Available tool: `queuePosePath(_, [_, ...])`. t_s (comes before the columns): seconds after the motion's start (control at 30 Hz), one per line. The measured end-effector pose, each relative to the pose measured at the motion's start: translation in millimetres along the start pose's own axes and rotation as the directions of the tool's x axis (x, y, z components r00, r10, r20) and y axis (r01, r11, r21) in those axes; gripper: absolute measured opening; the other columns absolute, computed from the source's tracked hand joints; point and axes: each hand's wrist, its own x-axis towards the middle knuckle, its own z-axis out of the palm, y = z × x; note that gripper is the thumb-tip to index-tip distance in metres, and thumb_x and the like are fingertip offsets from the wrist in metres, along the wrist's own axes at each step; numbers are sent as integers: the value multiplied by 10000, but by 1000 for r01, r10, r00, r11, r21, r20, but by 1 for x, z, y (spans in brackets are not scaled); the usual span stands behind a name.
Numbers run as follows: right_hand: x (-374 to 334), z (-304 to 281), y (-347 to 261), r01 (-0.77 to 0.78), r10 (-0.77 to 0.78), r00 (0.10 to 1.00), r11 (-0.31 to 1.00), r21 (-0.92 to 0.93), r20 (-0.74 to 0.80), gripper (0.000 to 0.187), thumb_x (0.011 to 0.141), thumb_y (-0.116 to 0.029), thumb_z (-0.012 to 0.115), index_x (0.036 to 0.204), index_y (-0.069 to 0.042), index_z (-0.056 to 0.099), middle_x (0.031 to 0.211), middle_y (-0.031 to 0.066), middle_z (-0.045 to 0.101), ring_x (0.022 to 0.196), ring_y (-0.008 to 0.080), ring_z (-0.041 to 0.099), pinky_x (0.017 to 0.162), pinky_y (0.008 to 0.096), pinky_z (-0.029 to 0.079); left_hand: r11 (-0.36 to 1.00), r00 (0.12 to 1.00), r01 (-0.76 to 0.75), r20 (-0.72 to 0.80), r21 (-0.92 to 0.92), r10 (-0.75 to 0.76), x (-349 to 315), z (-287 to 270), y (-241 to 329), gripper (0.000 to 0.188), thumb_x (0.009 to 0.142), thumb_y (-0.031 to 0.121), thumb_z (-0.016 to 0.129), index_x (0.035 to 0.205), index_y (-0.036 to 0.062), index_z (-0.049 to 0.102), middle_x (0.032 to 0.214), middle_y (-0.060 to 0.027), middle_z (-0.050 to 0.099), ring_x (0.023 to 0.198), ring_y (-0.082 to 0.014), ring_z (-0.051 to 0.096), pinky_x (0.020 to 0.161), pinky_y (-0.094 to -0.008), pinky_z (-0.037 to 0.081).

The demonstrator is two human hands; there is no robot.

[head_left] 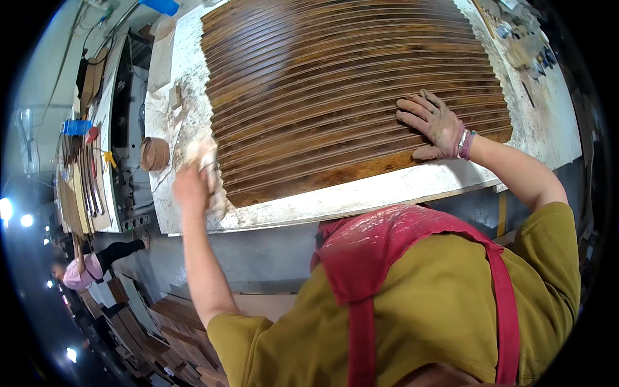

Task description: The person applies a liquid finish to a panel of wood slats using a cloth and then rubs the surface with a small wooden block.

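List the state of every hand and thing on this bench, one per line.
left hand: closed on a pale rag, at the slats' left edge.
right hand: flat, fingers spread, stained.
wooden slats: side by side, flat, dark-stained.
tape roll: lying beside the bench.
bench top: pale, smeared.

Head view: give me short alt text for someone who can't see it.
The left hand presses a pale rag at the edge of a ribbed brown wooden panel, the right hand lying flat on it, atop a stained white workbench.

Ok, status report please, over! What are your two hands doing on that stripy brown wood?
Left hand gripping pale rag at slatted brown panel's left edge. Right hand flat on panel, fingers spread. Tape roll left of rag, clear.
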Motion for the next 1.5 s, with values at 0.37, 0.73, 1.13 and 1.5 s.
queuePosePath(0.37, [0,10,7,3,-3,998,1000,10,-65,924,723,-572,689,1465,-123,370,1522,119,356,1415,325,319,1182,519,167,923,944,-288,-240,-255,228,8,12,94,201,886,196,633,1042,74,664,1117,-199,588,1081,-382,546,932,-471,433])
queuePosePath(0.73, [-2,9,7,8,-5,997,999,43,-81,969,650,-520,761,1445,-107,393,1506,118,371,1416,327,315,1177,529,177,641,798,-599,-428,-480,424,50,-25,266,237,888,190,638,1090,64,636,1142,-158,618,1088,-360,563,933,-474,452])
queuePosePath(1.13, [-2,11,6,11,-7,996,999,38,-90,938,689,-518,753,1449,-121,373,1516,107,346,1419,329,299,1190,515,171,996,999,29,32,-81,-26,28,10,15,212,926,193,588,1059,47,666,1086,-204,629,983,-383,603,831,-448,488])
queuePosePath(1.5, [-11,9,8,-23,25,998,999,21,-62,881,771,-637,616,1456,-132,388,1521,113,363,1415,330,317,1177,522,181,967,992,-82,-111,-239,57,41,17,113,345,973,297,541,1207,50,602,1349,-231,505,1217,-410,491,987,-526,439])
